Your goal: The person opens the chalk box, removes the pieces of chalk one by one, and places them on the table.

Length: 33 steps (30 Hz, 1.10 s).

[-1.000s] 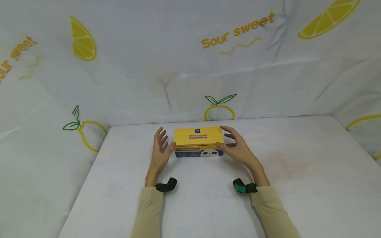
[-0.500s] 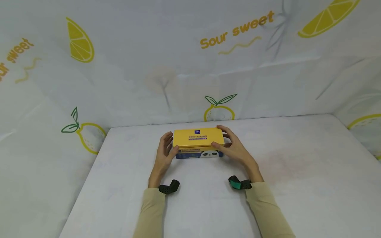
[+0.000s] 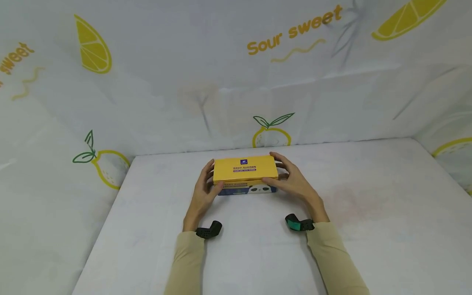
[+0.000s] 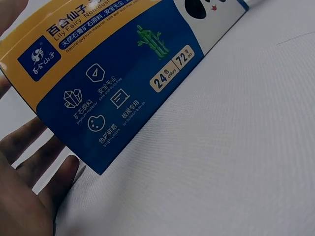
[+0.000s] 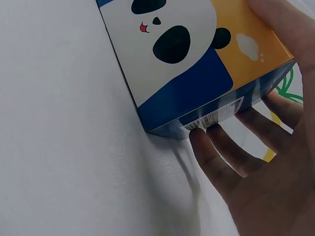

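Observation:
A yellow and blue chalk box [image 3: 245,169] with a panda on its front sits at the back middle of the white table, its lid down. My left hand [image 3: 203,196] holds its left end, the thumb at the front upper edge and the other fingers along the end face. On the opposite end my right hand [image 3: 296,186] has its thumb over the front top edge. In the right wrist view its fingertips [image 5: 199,137] meet the end face beside a barcode label [image 5: 214,118]. The left wrist view shows the blue front printed "24 colors, 72 pcs".
A white cloth wall [image 3: 155,106] with lemon prints rises just behind the box, and a side wall [image 3: 44,196] stands at the left. White table surface [image 3: 254,250] extends in front of the box and to both sides.
My left hand has moved right, from beside the box onto its left end. My right hand has closed in slightly, its thumb further left on the front edge. The box stays nearly in place.

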{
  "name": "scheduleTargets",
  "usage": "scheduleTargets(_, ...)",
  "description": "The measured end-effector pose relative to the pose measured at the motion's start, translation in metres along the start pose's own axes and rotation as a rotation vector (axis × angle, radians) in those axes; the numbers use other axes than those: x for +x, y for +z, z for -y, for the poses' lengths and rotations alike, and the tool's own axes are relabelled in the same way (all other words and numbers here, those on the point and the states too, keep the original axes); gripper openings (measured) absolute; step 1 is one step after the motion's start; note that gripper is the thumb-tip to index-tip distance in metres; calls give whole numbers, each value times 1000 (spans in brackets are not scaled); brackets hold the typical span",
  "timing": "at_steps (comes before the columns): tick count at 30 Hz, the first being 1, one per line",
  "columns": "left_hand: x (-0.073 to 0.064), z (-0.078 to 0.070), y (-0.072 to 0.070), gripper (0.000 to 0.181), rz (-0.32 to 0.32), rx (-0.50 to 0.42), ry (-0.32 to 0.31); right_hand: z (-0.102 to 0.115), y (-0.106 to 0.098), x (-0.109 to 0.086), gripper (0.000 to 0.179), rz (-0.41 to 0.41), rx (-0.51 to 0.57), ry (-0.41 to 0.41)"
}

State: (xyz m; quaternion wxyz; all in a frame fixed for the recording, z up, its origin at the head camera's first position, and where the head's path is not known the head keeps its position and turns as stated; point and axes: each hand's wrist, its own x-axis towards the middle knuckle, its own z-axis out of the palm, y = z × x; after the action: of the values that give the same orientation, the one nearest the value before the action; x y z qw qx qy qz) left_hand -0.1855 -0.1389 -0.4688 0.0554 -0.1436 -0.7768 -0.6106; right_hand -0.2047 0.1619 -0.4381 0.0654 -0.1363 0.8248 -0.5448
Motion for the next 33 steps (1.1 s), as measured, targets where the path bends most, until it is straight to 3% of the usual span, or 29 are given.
scheduleTargets(7,-2,-2,1,71,-11,76,-36,0,1,0,90,-17,-29,-19)
scheduleTargets(12,-3,-2,1,71,-14,104,-35,1,2,2,90,-47,-119,-32)
scheduleTargets(33,-1,1,-1,77,23,112,20,6,-1,3,86,-11,-207,-3)
